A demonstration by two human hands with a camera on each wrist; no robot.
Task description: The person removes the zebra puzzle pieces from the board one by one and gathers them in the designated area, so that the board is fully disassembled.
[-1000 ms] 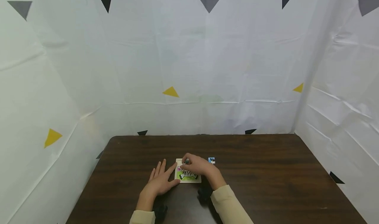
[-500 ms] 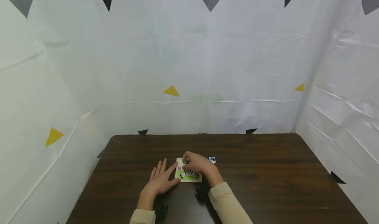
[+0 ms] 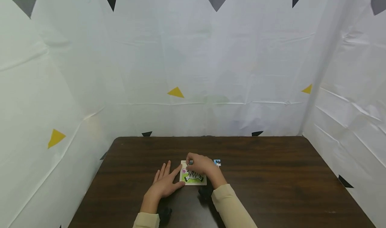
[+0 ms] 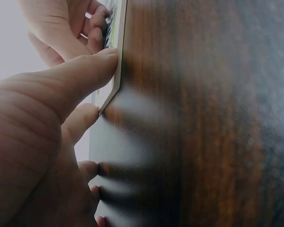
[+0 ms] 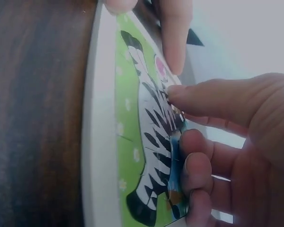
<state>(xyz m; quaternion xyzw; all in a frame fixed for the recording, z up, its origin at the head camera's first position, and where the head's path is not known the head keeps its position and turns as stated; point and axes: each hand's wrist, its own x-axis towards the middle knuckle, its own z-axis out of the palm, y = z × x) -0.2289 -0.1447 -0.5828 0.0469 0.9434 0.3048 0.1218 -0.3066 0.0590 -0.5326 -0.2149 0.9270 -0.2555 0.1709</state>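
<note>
A small framed jigsaw puzzle (image 3: 194, 180) with a zebra (image 5: 154, 127) on green grass lies on the dark wooden table. My left hand (image 3: 164, 184) is spread flat beside its left edge. The left thumb (image 4: 97, 66) rests on the frame's near corner, and the index fingertip touches the frame farther up. Over the upper part of the picture, my right hand (image 3: 200, 163) bends its thumb and fingers down, pinching a puzzle piece (image 5: 173, 106) low against the board. Those fingers hide most of the piece. A loose blue puzzle piece (image 3: 217, 162) lies just right of the board.
The brown table (image 3: 271, 177) extends widely around the board. White sheeting (image 3: 193, 60) with grey, black and yellow triangles hangs behind and at both sides. Dark wrist-worn devices (image 3: 206, 192) sit under the forearms, close to the tabletop.
Both hands stay nearly in place. The right thumb and fingertips shift slightly over the upper part of the puzzle; the left hand keeps touching the frame, and the head view drifts a little.
</note>
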